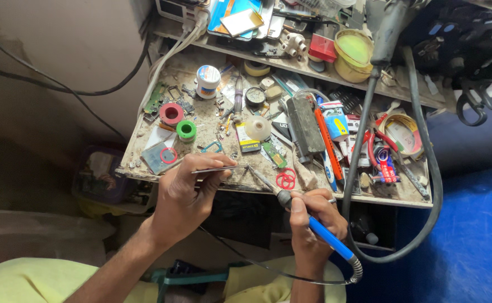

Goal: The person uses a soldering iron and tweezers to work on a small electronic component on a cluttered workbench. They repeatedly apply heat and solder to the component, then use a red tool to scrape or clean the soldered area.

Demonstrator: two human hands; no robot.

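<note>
1. Pinching tweezers [215,169]: left hand [187,193], at bench [212,132] near edge.
2. Right hand [313,219] wraps blue iron [305,216], tip by tweezers.
3. Red rings [286,179] just right of tip.

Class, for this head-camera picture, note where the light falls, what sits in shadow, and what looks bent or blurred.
Head view: the cluttered tray is evenly lit; dark shadow fills the space beneath it; wide-angle distortion bows the edges; left hand, right hand and soldering iron look sharp.
</note>
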